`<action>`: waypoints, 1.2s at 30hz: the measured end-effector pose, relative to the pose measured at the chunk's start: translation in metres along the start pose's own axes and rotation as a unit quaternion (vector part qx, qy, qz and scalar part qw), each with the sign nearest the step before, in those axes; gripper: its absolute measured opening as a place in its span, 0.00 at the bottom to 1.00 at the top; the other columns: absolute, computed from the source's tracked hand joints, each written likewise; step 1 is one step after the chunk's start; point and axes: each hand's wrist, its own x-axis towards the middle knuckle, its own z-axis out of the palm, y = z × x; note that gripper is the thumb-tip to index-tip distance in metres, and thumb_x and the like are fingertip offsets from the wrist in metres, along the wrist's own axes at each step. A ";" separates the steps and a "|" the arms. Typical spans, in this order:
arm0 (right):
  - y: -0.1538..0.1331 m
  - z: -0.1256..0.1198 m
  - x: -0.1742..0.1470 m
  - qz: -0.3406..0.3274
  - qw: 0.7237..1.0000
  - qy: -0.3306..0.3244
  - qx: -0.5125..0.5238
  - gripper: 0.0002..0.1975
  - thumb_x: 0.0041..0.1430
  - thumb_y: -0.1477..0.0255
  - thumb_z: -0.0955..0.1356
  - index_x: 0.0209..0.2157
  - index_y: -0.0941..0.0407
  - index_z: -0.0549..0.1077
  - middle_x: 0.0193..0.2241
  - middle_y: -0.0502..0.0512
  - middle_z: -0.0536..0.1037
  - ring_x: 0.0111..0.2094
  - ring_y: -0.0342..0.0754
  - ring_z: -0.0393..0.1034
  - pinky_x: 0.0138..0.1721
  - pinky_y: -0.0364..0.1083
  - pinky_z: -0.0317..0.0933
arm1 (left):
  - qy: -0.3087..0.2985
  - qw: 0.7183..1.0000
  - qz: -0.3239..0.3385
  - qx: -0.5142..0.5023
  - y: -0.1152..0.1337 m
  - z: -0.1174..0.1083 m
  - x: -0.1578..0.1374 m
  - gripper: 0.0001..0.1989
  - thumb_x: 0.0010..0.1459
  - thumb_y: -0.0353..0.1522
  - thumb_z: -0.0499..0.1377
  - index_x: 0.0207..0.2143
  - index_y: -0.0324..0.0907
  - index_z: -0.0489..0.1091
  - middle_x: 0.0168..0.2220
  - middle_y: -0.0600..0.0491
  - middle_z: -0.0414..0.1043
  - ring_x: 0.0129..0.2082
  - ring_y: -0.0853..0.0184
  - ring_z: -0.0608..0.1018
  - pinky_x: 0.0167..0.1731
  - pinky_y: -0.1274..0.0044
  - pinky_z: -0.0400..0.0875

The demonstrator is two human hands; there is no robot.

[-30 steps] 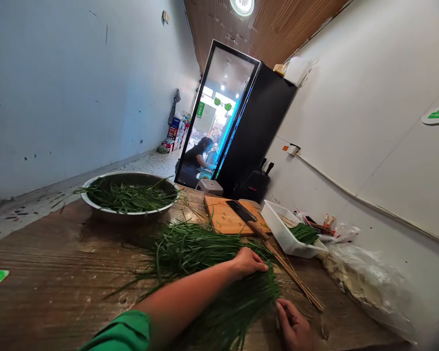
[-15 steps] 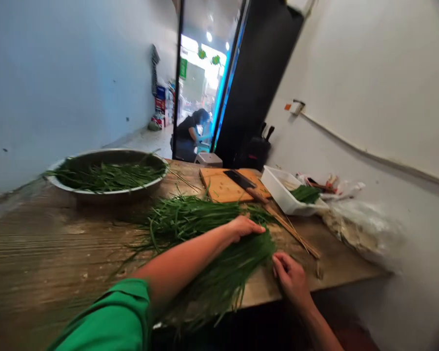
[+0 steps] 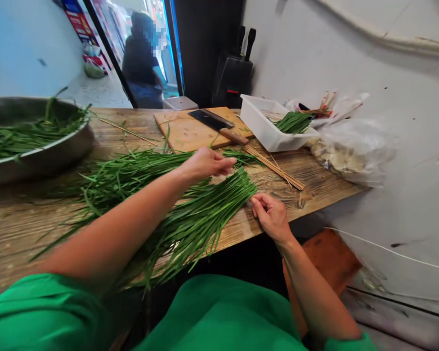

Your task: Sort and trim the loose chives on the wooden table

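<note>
Flat green garlic chives [image 3: 212,207] fan out at the table's front edge, their cut ends lined up to the right. At the lower end of that row, my right hand [image 3: 272,214] is closed in a pinch on a thin skewer, mostly hidden by the fingers and the chives. My left hand [image 3: 210,163] is above the row's upper end, fingers curled together; whatever they hold is hidden. Behind and left of the row spreads a loose pile of chives [image 3: 131,170], under my left forearm.
A metal basin [image 3: 40,153] of chives stands left. A cleaver [image 3: 212,119] lies on a cutting board [image 3: 185,134], beside bundled skewers [image 3: 278,168]. A white plastic box [image 3: 263,122] and plastic bag [image 3: 354,151] are at right. A person [image 3: 141,58] is beyond the doorway.
My view has tipped down and come closer. My left hand has lifted off the chives' upper edge, its fingers curling in. My right hand stays at the lower end of the row.
</note>
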 end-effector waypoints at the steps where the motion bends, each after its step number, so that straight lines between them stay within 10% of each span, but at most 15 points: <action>1: 0.000 -0.001 -0.001 0.000 1.000 0.002 0.004 0.11 0.58 0.67 0.60 0.29 0.59 0.69 0.15 0.44 0.63 0.16 0.37 0.57 0.20 0.38 0.52 | 0.039 0.997 0.037 0.061 0.004 -0.008 -0.003 0.17 0.47 0.41 0.59 0.27 0.33 0.74 0.22 0.53 0.71 0.29 0.68 0.74 0.30 0.78 0.66; 8: 0.006 -0.016 -0.011 0.014 0.997 -0.026 0.073 0.08 0.57 0.69 0.62 0.30 0.58 0.69 0.14 0.44 0.64 0.16 0.38 0.58 0.19 0.39 0.53 | -0.072 0.918 0.115 0.372 -0.014 -0.038 -0.025 0.10 0.46 0.37 0.58 0.27 0.40 0.75 0.26 0.56 0.70 0.34 0.69 0.72 0.37 0.80 0.61; 16: 0.006 -0.018 -0.013 0.031 0.994 -0.002 0.102 0.06 0.57 0.71 0.63 0.30 0.57 0.69 0.14 0.44 0.64 0.16 0.37 0.58 0.19 0.39 0.53 | -0.144 0.867 0.149 0.452 -0.030 -0.060 -0.032 0.12 0.48 0.40 0.56 0.32 0.45 0.74 0.32 0.55 0.73 0.32 0.71 0.72 0.36 0.82 0.61; 23: 0.010 -0.019 -0.018 0.022 0.995 0.012 0.098 0.04 0.55 0.73 0.64 0.28 0.57 0.69 0.15 0.44 0.65 0.16 0.38 0.58 0.18 0.38 0.52 | 0.025 0.880 0.113 0.460 -0.023 -0.058 -0.036 0.14 0.52 0.39 0.52 0.33 0.43 0.74 0.31 0.54 0.74 0.29 0.70 0.72 0.31 0.80 0.60; 32: 0.023 -0.024 -0.029 -0.034 0.981 0.036 0.188 0.05 0.52 0.75 0.66 0.24 0.57 0.68 0.14 0.44 0.63 0.14 0.37 0.56 0.15 0.38 0.50 | -0.112 0.836 0.107 0.526 -0.029 -0.055 -0.044 0.13 0.48 0.42 0.56 0.32 0.44 0.71 0.29 0.55 0.71 0.28 0.69 0.70 0.29 0.80 0.58; 36: 0.019 -0.022 -0.028 -0.042 0.980 0.057 0.188 0.06 0.51 0.73 0.66 0.22 0.57 0.68 0.12 0.44 0.63 0.12 0.37 0.56 0.13 0.38 0.49 | -0.067 0.816 0.142 0.556 -0.026 -0.059 -0.053 0.18 0.44 0.43 0.60 0.35 0.42 0.68 0.34 0.51 0.68 0.38 0.63 0.67 0.39 0.75 0.57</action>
